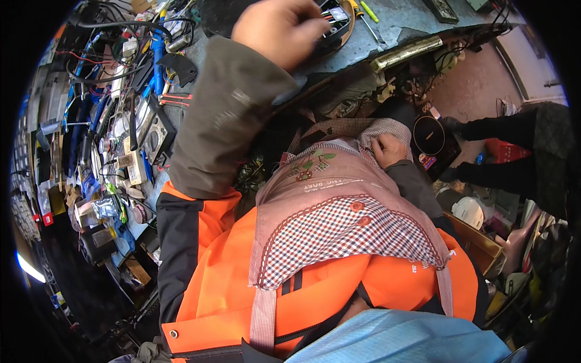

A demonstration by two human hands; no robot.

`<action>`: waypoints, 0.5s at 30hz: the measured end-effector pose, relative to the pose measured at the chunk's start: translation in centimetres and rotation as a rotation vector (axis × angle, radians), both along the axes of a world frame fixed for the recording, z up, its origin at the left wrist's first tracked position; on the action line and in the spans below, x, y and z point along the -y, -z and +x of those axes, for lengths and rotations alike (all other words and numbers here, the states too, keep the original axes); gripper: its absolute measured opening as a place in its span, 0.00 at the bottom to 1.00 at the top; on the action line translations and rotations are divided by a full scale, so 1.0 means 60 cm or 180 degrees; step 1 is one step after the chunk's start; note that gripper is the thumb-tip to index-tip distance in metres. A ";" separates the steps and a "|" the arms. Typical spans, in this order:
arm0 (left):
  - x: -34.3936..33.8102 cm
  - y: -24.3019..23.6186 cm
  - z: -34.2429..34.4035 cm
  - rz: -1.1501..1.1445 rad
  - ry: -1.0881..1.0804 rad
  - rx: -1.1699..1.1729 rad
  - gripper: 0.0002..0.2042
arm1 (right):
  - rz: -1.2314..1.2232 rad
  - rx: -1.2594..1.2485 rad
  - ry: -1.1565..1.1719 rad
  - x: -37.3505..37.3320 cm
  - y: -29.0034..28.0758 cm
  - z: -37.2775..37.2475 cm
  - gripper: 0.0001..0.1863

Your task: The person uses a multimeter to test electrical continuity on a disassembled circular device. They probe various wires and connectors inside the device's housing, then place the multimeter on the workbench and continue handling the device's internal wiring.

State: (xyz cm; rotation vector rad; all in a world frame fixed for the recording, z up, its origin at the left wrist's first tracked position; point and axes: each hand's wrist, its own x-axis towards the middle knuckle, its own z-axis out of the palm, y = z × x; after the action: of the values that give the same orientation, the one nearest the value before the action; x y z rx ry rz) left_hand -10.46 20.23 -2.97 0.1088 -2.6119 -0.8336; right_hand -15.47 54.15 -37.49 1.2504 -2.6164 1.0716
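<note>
My left hand (278, 31) is closed over the workbench at the top, its fingers curled and partly cut off by the upper edge. Whatever it may hold is hidden. Just right of its fingertips lies a dark open housing (334, 25) with small coloured parts inside. My right hand (389, 150) rests low on my lap, its fingers curled into the pink checked apron (339, 172). A yellow-handled screwdriver (367, 25) and a bright green pen-like stick (369, 11) lie to the right of the housing.
Tangled cables, pliers (175, 98) and many tools crowd the bench (393, 27) on the left. A round black hotplate (430, 136) is on the right. Another person's dark-clad legs (502, 130) stand there, near a wooden drawer (478, 245).
</note>
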 end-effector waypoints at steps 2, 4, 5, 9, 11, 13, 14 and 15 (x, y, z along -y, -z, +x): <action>-0.066 0.019 0.021 -0.1022 -0.0145 -0.0408 0.07 | 0.0016 -0.0087 -0.0053 0.001 0.001 -0.005 0.14; -0.111 0.063 0.038 -0.2078 -0.0208 -0.0531 0.03 | 0.0020 -0.0063 -0.0023 0.001 -0.004 -0.004 0.14; -0.129 0.081 0.049 -0.2052 -0.0209 -0.0603 0.05 | 0.0014 -0.0041 -0.0022 0.003 -0.006 -0.002 0.15; -0.144 0.099 0.084 -0.1312 -0.0070 -0.0944 0.06 | 0.0009 -0.0006 -0.0049 0.003 -0.009 -0.003 0.14; -0.113 0.075 0.107 -0.1088 -0.0400 -0.1262 0.10 | -0.0032 0.0053 -0.0066 -0.002 -0.006 -0.002 0.14; -0.056 0.063 0.126 -0.1009 -0.0959 -0.1379 0.12 | -0.0034 0.0017 -0.0055 -0.002 -0.006 0.000 0.14; -0.032 0.056 0.138 -0.1036 -0.1397 -0.1321 0.14 | -0.0046 -0.0008 -0.0051 0.000 -0.007 -0.001 0.14; -0.010 0.063 0.147 -0.0482 -0.1603 -0.1091 0.15 | -0.0033 0.0013 -0.0044 0.000 -0.007 -0.002 0.14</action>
State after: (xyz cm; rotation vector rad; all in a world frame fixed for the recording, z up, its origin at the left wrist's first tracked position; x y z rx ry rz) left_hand -1.65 20.85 -6.77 0.5088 -2.1710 -0.4293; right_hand -15.57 54.17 -37.10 1.2675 -2.6055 1.0899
